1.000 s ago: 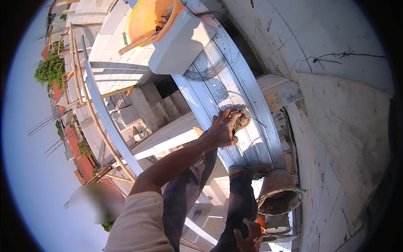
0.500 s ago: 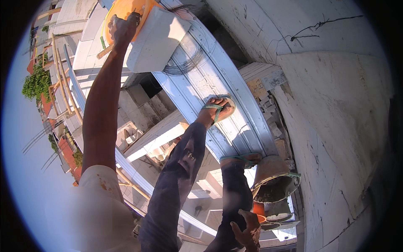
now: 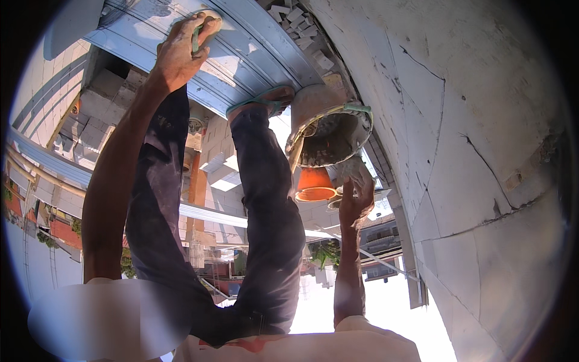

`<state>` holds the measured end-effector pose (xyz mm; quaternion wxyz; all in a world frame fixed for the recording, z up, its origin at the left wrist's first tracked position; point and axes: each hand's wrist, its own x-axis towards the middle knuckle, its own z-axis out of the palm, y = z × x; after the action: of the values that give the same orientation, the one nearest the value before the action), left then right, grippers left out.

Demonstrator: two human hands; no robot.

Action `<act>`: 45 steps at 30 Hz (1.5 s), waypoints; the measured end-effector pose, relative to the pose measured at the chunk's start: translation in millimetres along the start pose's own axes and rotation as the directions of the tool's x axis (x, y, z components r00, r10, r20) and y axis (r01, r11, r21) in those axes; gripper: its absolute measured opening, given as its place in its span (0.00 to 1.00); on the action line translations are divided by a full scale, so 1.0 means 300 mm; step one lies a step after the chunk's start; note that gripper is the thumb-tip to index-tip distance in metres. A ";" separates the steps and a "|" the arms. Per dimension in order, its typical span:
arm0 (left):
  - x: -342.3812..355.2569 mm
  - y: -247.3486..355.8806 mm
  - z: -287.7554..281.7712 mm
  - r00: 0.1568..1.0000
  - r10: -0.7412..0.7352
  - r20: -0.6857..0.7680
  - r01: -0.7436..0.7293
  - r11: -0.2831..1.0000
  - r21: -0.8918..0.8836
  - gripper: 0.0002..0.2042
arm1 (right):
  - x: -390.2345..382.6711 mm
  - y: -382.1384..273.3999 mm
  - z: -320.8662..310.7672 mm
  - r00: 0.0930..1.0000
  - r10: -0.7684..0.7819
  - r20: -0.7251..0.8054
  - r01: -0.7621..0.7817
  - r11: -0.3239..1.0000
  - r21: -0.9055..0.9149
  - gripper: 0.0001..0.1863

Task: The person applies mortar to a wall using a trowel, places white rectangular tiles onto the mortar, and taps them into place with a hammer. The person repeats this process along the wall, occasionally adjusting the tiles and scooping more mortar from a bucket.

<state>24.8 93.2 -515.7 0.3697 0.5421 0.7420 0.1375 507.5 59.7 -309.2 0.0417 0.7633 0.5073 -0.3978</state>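
My left hand (image 3: 176, 57) reaches forward over my left foot, beside the green strap of the sandal (image 3: 196, 37). Hand and foot overlap in the picture, so how the fingers lie is hard to make out. My right hand (image 3: 358, 190) is raised just below the rim of a mortar-crusted bucket (image 3: 319, 99), its fingers apart and no object visible in them. Whether the fingertips touch the rim cannot be told. The bucket's dark mouth faces me, with a rope-like green and yellowish handle (image 3: 359, 108) along its rim. An orange bucket (image 3: 315, 184) shows lower, beneath it.
My feet stand on a ribbed bluish metal plank (image 3: 241, 51), high above a building site. A grey plastered wall (image 3: 482, 120) rises along the right. Broken block pieces (image 3: 298, 27) lie between plank and wall. Past the plank's left edge the drop shows block walls (image 3: 108, 102).
My left hand has left the orange bucket at the far end and come back toward my foot. My right hand has risen to the mortar-crusted bucket. The view has tilted nearer to my body.
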 end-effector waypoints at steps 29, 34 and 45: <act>-0.875 0.836 -0.338 0.868 -0.497 -0.005 0.487 0.849 0.205 0.29 | 0.046 -0.742 0.090 0.372 -0.720 0.586 0.918 0.378 -0.118 0.11; -0.904 0.825 -0.327 0.829 -0.559 -0.010 0.549 0.811 0.202 0.25 | 0.114 -1.067 0.210 0.069 -0.803 0.591 0.998 0.055 -0.043 0.05; -0.929 0.770 -0.317 0.790 -0.613 -0.021 0.607 0.778 0.162 0.24 | 0.191 -1.612 0.634 -0.272 -0.841 0.468 0.911 -0.382 -0.157 0.06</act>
<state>159.5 -54.1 -199.3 0.3617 0.3029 0.8798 -0.0583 19.0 246.2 -311.4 -0.0696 -0.0209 0.9806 -0.1823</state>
